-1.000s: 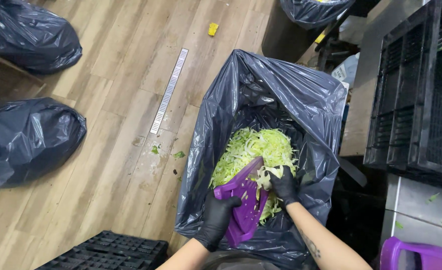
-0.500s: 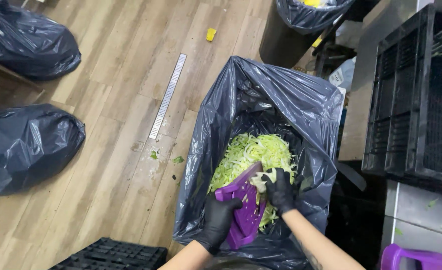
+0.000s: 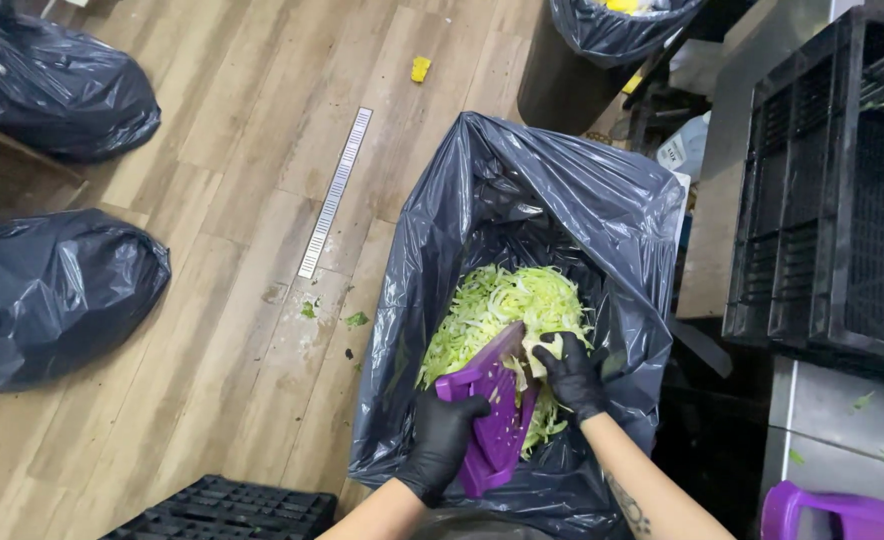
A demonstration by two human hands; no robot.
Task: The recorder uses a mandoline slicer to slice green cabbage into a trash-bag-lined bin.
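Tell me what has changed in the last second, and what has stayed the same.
Little moved. The right hand keeps a cabbage piece pressed on the purple slicer; any slide is too slight to tell. The left hand still grips the slicer over the shredded cabbage in the black bag.

A white plastic jug (image 3: 684, 147) stands at the upper right, between the dark bin and the black crates, partly hidden behind the open bag's rim. On its side is a pale label (image 3: 673, 152), roughly rectangular, with small dark print too small to make out. Only part of the jug shows, so its full shape cannot be told. No signs or screens show anywhere. Filled black bags (image 3: 57, 300) lie tied on the wooden floor at the left, plain and without labels. The black crates (image 3: 832, 190) at the right carry no visible label either.
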